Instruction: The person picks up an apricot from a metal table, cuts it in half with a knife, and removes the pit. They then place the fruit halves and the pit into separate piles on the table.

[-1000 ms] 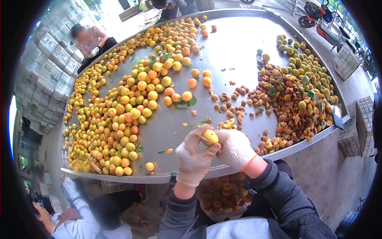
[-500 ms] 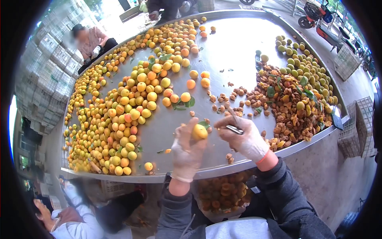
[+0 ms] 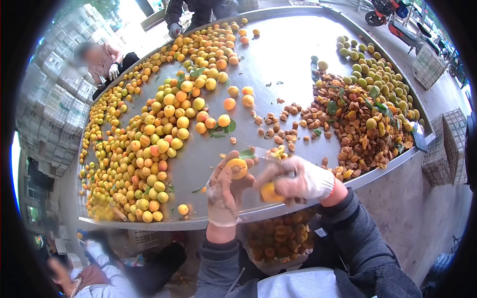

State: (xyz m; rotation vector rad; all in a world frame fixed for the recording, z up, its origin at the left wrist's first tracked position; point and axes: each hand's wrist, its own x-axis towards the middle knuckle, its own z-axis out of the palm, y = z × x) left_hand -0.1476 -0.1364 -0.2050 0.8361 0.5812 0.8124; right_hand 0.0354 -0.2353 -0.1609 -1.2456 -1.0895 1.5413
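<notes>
Just above the metal table's near edge, my left hand (image 3: 222, 193), in a whitish glove, holds a cut-open apricot half (image 3: 239, 169) with its inner side showing. Close beside it, my gloved right hand (image 3: 305, 179) is closed around a small knife (image 3: 266, 155), whose pale blade points up and left over the fingers. A second yellow apricot piece (image 3: 271, 192) is held under the right fingers, which are partly blurred. Below the table edge, between my arms, a container holds several apricot halves (image 3: 280, 236).
Whole apricots (image 3: 149, 144) cover the table's left side. Brown pits and scraps (image 3: 355, 124) are heaped at right, near greenish fruit (image 3: 382, 79). A dark flat object (image 3: 419, 137) sits at the right rim. Crates (image 3: 444, 149) stand beyond. Other people are at the left and far side.
The apricot in my left hand was whole and is now split. My right hand has come down and left with the knife, and an apricot piece is now in it.
</notes>
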